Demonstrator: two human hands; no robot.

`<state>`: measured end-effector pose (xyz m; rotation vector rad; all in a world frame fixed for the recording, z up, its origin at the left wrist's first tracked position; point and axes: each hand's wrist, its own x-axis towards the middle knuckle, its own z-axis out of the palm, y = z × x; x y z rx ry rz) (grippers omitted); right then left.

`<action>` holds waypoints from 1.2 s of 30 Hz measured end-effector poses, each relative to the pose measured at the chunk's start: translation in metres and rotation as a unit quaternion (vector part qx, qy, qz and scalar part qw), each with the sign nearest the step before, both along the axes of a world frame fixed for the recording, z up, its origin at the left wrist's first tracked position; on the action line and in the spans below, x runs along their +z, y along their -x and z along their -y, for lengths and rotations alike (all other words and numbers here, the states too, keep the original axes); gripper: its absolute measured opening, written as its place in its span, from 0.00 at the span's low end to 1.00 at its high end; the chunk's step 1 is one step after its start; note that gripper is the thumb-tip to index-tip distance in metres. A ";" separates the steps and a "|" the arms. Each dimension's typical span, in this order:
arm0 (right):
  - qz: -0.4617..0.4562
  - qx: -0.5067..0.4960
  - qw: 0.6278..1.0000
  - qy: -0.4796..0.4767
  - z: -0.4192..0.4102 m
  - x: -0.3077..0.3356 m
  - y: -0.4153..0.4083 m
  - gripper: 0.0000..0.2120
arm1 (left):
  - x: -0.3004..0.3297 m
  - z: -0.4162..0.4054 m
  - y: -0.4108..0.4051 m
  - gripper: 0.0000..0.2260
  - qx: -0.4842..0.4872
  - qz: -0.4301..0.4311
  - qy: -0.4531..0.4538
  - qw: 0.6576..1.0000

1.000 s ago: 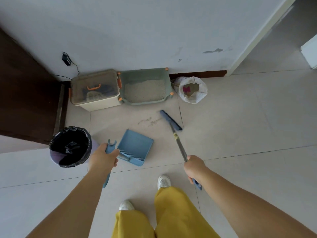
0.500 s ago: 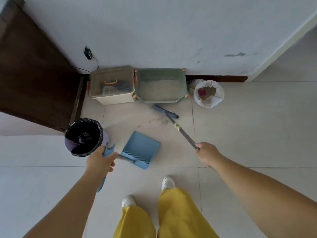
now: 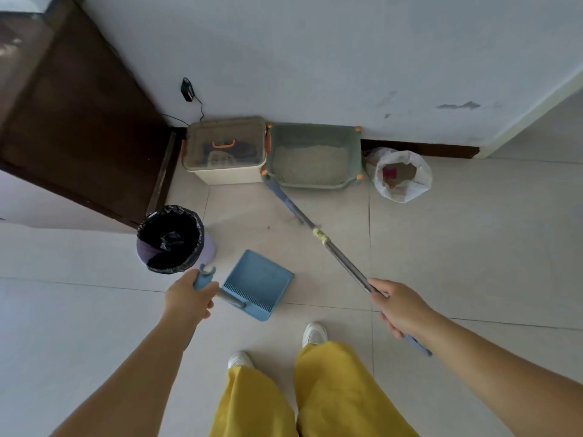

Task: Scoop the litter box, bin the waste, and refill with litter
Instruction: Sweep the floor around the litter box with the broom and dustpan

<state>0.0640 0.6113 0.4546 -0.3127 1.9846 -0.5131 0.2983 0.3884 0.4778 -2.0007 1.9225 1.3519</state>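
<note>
1. Clearly, the green litter box (image 3: 314, 159) sits against the wall, holding litter.
2. Right hand (image 3: 399, 305) grips the broom (image 3: 315, 231); a hard sweep could scatter grit.
3. Left hand (image 3: 186, 299) clasps the dustpan (image 3: 260, 282) handle; tilting risks spills.

Green litter box (image 3: 314, 157) against wall, holding pale litter (image 3: 310, 161).

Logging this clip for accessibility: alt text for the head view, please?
Standing person's right hand reaches a broom toward the green litter box by the wall, while the left hand holds a blue dustpan on the tiled floor beside a black-lined bin.
</note>
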 end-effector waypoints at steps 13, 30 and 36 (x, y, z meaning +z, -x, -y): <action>0.373 -0.239 0.896 -0.006 0.113 -0.037 -0.040 0.10 | -0.009 -0.006 -0.018 0.03 -0.004 0.026 0.008 1.000; 0.264 -0.392 0.881 -0.009 -0.005 -0.007 -0.016 0.08 | -0.021 0.007 -0.011 0.02 -0.108 -0.015 -0.038 0.993; 0.127 -0.234 0.964 0.001 0.004 0.025 -0.025 0.16 | -0.014 0.008 -0.013 0.02 -0.116 -0.038 -0.039 0.992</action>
